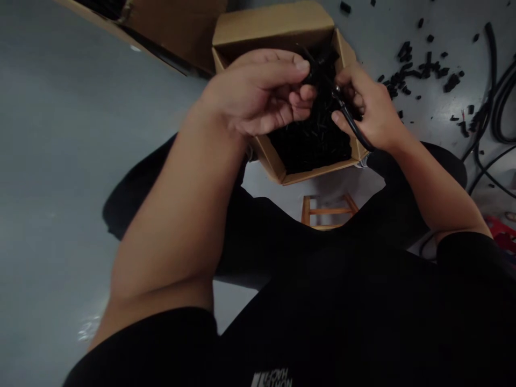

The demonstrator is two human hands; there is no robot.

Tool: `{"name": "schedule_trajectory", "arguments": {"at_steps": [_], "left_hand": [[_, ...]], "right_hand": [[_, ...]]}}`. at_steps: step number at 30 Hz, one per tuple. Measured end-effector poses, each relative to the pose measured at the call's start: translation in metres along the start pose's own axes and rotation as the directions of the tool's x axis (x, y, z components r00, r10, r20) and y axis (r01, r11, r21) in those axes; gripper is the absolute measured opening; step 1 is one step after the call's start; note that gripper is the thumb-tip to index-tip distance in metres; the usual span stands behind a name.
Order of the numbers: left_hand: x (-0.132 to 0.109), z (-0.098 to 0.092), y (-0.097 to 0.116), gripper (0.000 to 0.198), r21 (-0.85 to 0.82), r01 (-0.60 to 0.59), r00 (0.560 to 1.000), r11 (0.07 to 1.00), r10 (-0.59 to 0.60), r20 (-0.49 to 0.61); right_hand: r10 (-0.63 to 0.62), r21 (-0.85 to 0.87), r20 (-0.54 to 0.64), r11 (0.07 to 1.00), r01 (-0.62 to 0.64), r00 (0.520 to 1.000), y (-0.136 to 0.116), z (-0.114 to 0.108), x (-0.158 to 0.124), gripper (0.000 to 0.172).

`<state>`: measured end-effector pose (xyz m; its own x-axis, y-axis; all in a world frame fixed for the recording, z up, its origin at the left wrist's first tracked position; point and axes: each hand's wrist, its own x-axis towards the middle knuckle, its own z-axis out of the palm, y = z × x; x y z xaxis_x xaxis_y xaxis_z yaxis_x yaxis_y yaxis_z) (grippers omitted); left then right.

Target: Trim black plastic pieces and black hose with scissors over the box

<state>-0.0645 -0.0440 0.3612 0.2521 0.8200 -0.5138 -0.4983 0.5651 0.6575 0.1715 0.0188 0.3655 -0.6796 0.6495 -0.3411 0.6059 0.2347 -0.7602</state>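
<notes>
Left hand (258, 91) and right hand (365, 107) clench a black cable (352, 121) — seemingly — over the cardboard box (274, 27).

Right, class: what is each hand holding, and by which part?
The right hand grips a black cable near its end; the left hand pinches a black piece there, too dark to identify.

Workshop floor, grey coated concrete (80, 161), cardboard box (274, 27), scattered black pieces (419, 70), coiled cables (497, 102), wooden stool (328, 210)
</notes>
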Motion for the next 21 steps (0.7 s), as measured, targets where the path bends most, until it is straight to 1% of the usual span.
{"name": "schedule_trajectory", "arguments": {"at_steps": [2, 4, 6, 8, 10, 11, 14, 16, 17, 18, 19, 20, 21], "left_hand": [[0.001, -0.011, -0.004, 0.038, -0.024, 0.002, 0.999, 1.000, 0.000, 0.053], [0.002, -0.019, -0.008, 0.033, -0.024, 0.013, 0.996, 1.000, -0.010, 0.086], [0.004, -0.022, -0.013, 0.029, -0.004, 0.044, 0.993, 0.999, -0.043, 0.113], [0.005, -0.021, -0.017, 0.026, 0.009, 0.092, 0.988, 0.996, -0.092, 0.121], [0.005, -0.019, -0.020, 0.027, 0.008, 0.123, 0.983, 0.992, -0.123, 0.133], [0.005, -0.019, -0.021, 0.029, 0.005, 0.125, 0.982, 0.992, -0.124, 0.143], [0.008, -0.023, -0.022, 0.037, -0.004, 0.093, 0.981, 0.996, -0.091, 0.172], [0.012, -0.029, -0.023, 0.034, 0.027, 0.086, 0.985, 0.996, -0.089, 0.147], [0.015, -0.032, -0.024, 0.030, 0.077, 0.080, 0.991, 0.994, -0.088, 0.105], [0.017, -0.037, -0.026, 0.023, 0.161, 0.064, 0.996, 0.985, -0.072, 0.044], [0.019, -0.042, -0.028, 0.014, 0.286, 0.047, 0.999, 0.957, -0.041, -0.025], [0.021, -0.047, -0.031, 0.009, 0.438, 0.039, 0.996, 0.898, 0.000, -0.088], [0.022, -0.053, -0.033, 0.017, 0.592, 0.042, 0.989, 0.805, 0.049, -0.138]], "right_hand": [[-0.025, -0.018, -0.017, 1.000, 0.024, 1.000, 0.002, -0.001, -0.003, 0.034], [-0.047, -0.036, -0.009, 0.998, 0.047, 0.999, 0.003, -0.003, -0.004, 0.033], [-0.044, -0.068, 0.040, 0.997, 0.046, 0.998, 0.002, -0.004, -0.005, 0.033], [-0.030, -0.098, 0.088, 0.994, 0.039, 0.996, 0.001, -0.004, -0.005, 0.035], [-0.029, -0.105, 0.111, 0.994, 0.040, 0.993, 0.002, -0.004, -0.005, 0.036], [-0.038, -0.096, 0.103, 0.994, 0.048, 0.994, 0.002, -0.003, -0.005, 0.035], [-0.048, -0.069, 0.058, 0.996, 0.052, 0.997, 0.007, -0.001, -0.008, 0.032], [-0.019, -0.054, 0.060, 0.998, 0.022, 0.998, 0.009, -0.001, -0.009, 0.034], [0.004, -0.043, 0.081, 0.999, -0.001, 0.997, 0.009, -0.002, -0.010, 0.035], [0.029, -0.030, 0.108, 0.999, -0.026, 0.994, 0.009, -0.002, -0.010, 0.036], [0.050, -0.020, 0.131, 0.999, -0.047, 0.990, 0.009, -0.003, -0.009, 0.038], [0.064, -0.018, 0.146, 0.998, -0.062, 0.987, 0.008, -0.004, -0.009, 0.039], [0.070, -0.024, 0.142, 0.997, -0.067, 0.987, 0.008, -0.006, -0.008, 0.039]]}}
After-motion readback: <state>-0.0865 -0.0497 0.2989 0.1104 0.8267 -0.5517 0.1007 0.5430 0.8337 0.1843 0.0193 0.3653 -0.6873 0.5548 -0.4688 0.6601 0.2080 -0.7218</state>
